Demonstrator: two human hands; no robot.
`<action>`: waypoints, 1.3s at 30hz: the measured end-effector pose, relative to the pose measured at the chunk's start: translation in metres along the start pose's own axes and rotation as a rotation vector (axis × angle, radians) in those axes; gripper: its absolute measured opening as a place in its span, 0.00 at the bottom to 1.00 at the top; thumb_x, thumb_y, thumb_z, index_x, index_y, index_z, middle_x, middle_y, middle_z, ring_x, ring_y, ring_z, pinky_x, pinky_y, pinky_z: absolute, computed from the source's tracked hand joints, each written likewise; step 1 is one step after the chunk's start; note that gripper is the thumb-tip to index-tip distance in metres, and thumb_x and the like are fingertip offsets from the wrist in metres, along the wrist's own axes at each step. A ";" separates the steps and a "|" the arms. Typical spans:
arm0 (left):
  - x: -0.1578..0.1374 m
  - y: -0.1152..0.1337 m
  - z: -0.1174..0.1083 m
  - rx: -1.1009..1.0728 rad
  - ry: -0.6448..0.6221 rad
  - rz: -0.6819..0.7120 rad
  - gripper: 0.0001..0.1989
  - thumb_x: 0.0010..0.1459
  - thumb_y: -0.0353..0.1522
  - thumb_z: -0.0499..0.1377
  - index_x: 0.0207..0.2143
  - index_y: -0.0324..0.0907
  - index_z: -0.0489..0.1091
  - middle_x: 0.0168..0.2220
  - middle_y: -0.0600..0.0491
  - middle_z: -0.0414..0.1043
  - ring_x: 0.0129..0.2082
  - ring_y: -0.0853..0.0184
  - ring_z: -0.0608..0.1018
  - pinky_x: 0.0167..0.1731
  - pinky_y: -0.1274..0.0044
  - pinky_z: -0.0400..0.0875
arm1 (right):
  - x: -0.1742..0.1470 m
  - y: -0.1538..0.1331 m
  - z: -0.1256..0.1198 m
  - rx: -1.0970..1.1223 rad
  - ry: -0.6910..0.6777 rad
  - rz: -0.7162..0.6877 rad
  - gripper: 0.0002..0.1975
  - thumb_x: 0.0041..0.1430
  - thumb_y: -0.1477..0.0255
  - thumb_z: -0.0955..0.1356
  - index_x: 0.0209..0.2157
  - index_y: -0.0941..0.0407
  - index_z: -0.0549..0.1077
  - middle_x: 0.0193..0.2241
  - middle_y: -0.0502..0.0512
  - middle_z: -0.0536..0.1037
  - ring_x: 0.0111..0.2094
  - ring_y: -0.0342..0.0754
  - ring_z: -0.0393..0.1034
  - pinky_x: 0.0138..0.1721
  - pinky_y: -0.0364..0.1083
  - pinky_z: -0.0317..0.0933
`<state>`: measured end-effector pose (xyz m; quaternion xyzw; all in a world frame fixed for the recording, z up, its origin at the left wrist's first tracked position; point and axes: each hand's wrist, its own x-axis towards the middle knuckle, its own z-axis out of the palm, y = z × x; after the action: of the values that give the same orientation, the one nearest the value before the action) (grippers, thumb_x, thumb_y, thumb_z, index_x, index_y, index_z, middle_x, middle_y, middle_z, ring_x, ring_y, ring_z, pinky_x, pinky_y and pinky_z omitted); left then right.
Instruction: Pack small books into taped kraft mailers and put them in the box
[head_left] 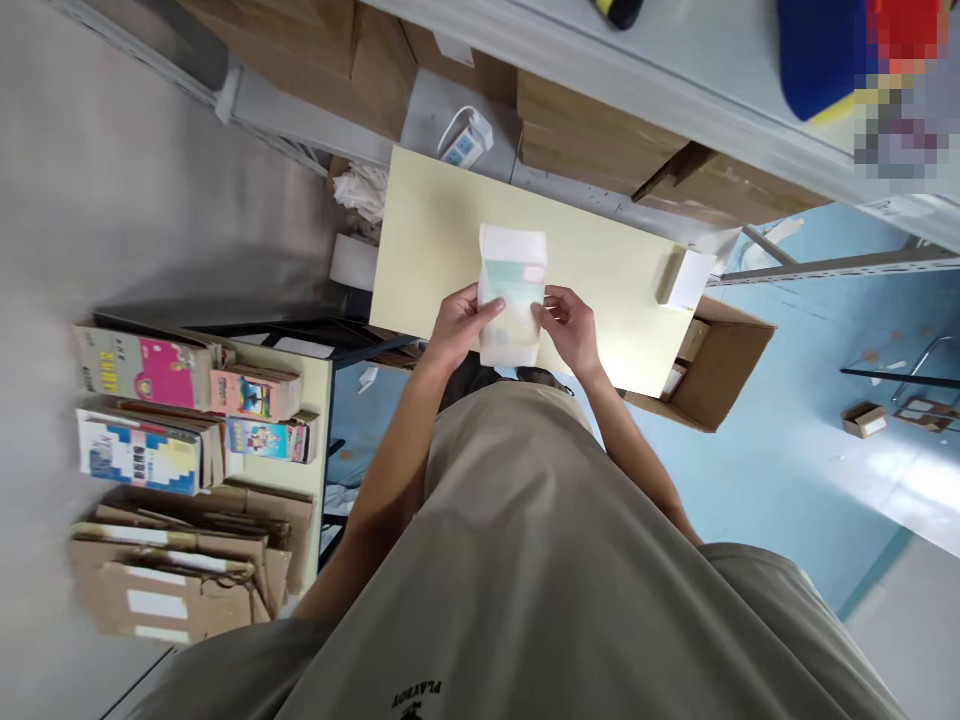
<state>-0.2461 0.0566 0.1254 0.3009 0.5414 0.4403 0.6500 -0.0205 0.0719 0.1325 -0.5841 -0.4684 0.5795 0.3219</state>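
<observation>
Now the packet point(514, 270) is between the two hands, over the near middle part of the table point(615, 290), with its length going from near to far. It is pale, with a green band across it; whether it is paper or soft plastic, one cannot tell. It looks lifted from the table, but the gap is hard to judge.

The left hand point(459, 325) holds its left edge, thumb lying on the front face and the other fingers bent behind. The right hand point(568, 325) is at the right edge in a narrow pinch, thumb tip just over the border; how firm this pinch is does not show.

The step in hand seems to be handling the packet with both hands at once. By judgement, any further move calls for an even, light hold, because such a thin thing may bend or crease, and for the right fingers to find a surer place on the edge.

Around it, a white box point(688, 280) stands at the right end of the table. Beyond the far edge lies a power strip point(466, 142), on the right an open carton point(731, 375), and well apart on the left are books point(169, 375).
</observation>
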 end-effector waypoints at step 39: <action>0.066 -0.005 -0.238 0.202 0.200 -0.145 0.28 0.61 0.46 0.73 0.59 0.41 0.81 0.68 0.34 0.81 0.74 0.40 0.78 0.77 0.51 0.70 | 0.101 0.011 0.200 0.019 -0.005 0.385 0.39 0.54 0.49 0.84 0.63 0.52 0.83 0.72 0.68 0.80 0.74 0.66 0.75 0.73 0.63 0.70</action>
<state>-0.4736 0.0932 0.0364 0.2795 0.6653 0.3633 0.5894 -0.2257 0.1277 0.0598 -0.6584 -0.3435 0.6362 0.2093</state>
